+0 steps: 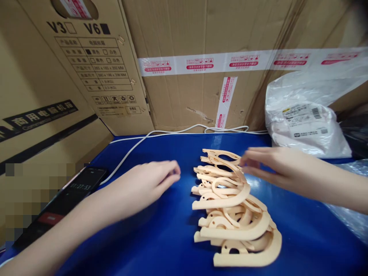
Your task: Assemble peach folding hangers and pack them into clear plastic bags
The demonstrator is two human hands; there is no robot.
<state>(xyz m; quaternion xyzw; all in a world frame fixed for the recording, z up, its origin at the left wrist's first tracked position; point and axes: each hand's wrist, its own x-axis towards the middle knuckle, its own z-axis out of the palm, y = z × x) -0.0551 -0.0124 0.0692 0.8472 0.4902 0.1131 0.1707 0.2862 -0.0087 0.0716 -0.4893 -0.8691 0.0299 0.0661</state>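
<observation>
A long overlapping pile of pale, wood-coloured curved pieces (230, 201) lies on the blue table; each is hook-shaped, and small holes show in several. At the pile's far end, my right hand (266, 163) has its thumb and fingertips on the rounded edge of a curved piece (230, 154). Motion softens those fingers a little. My left hand (156, 178) hovers left of the pile, apart from it. Its fingers are bent, with a small gap to the thumb, and nothing shows between them.
A phone (83, 191) showing a timer lies at left beside a printed carton (94, 65). White cable (149, 134) runs along the table's back, before a taped cardboard wall (178, 96). At right sit a white plastic bag (307, 122) and clear wrap (350, 211).
</observation>
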